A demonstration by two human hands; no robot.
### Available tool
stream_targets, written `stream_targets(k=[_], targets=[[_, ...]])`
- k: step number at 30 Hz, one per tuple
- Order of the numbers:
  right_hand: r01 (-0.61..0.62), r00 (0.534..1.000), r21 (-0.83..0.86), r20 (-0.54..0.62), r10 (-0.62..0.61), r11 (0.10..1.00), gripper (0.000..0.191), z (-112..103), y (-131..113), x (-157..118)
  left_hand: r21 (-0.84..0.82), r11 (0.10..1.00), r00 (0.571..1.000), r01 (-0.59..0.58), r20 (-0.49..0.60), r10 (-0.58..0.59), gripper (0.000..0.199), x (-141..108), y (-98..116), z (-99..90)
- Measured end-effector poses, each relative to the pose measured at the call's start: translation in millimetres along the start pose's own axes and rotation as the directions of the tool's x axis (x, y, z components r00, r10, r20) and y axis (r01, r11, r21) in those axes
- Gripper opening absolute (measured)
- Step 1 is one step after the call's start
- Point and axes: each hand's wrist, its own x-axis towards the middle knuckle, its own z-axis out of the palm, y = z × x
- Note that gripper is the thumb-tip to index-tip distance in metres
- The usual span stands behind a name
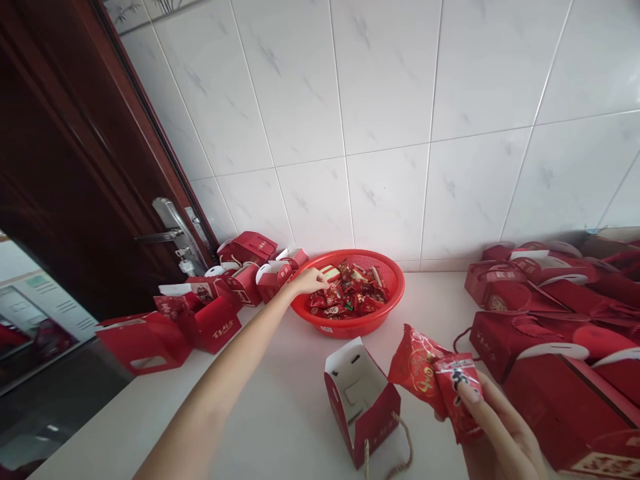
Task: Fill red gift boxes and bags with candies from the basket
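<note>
My left hand [310, 281] reaches over the near-left rim of a red plastic basket [397, 293]. Its fingers are pinched together at the heap of red-wrapped candies [350, 290], and whatever they grip is too small to make out. In my right hand [500, 420], at the lower right, are red snack packets: a larger one with gold print [419, 369] and a smaller one with black and white print [457, 387], under my thumb. Just left of them stands an open red gift box [376, 420] with a rope handle; its pale inside shows no contents.
Several red gift boxes, some open, stand on the left [215, 327] of the white table [280, 400]. Many more folded red boxes [560, 393] crowd the right side. A tiled wall [385, 200] rises behind, and a dark door with a metal handle [173, 227] is at left.
</note>
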Motion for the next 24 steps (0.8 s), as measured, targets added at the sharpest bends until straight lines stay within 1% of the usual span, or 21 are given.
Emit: stream_targets(k=[5, 8, 10, 12, 14, 16, 18, 20, 22, 24], targets=[[0.016, 1.000, -0.011, -0.006, -0.016, 1.000, 0.039, -1.3, 0.2, 0.7, 0.092, 0.990, 0.994, -0.106, -0.012, 0.108, 0.014, 9.7, 22.7, 11.6], [-0.003, 1.000, -0.010, -0.018, 0.002, 1.000, 0.041, -1.7, 0.0, 0.8, 0.156, 0.977, 0.988, -0.142, -0.032, 0.149, 0.026, 17.6, 35.1, 19.9], [-0.025, 0.999, -0.001, -0.025, 0.025, 1.000, 0.044, -1.6, -0.1, 0.9, 0.176, 0.969, 0.985, -0.171, 0.008, 0.172, 0.030, 21.1, 42.0, 26.0], [-0.033, 0.999, 0.003, -0.026, 0.033, 0.999, 0.043, -1.6, -0.1, 1.2, 0.178, 0.963, 0.977, -0.202, 0.107, 0.185, 0.029, 22.8, 46.9, 32.8], [-0.020, 1.000, -0.003, -0.021, 0.020, 1.000, 0.040, -2.1, 0.1, 1.7, 0.194, 0.959, 0.963, -0.207, 0.213, 0.164, 0.024, 23.7, 48.9, 39.1], [-0.015, 1.000, -0.012, -0.019, 0.015, 1.000, 0.038, -3.2, 0.6, 2.4, 0.248, 0.954, 0.958, -0.170, 0.270, 0.100, 0.018, 24.9, 47.2, 42.5], [-0.020, 0.999, -0.012, -0.031, 0.020, 1.000, 0.038, -4.5, 1.4, 2.9, 0.319, 0.941, 0.964, -0.112, 0.264, 0.025, 0.015, 26.5, 42.3, 41.2], [-0.024, 0.999, -0.003, -0.048, 0.024, 1.000, 0.039, -5.1, 2.0, 2.8, 0.374, 0.926, 0.972, -0.060, 0.233, -0.031, 0.017, 27.8, 36.3, 35.8], [-0.019, 0.998, 0.009, -0.059, 0.020, 1.000, 0.040, -4.0, 2.4, 1.5, 0.400, 0.916, 0.973, -0.033, 0.221, -0.061, 0.024, 27.7, 31.7, 29.5], [-0.020, 0.998, 0.014, -0.065, 0.021, 1.000, 0.038, -1.3, 2.3, -0.7, 0.402, 0.915, 0.969, -0.033, 0.237, -0.069, 0.032, 26.3, 30.4, 26.2]])
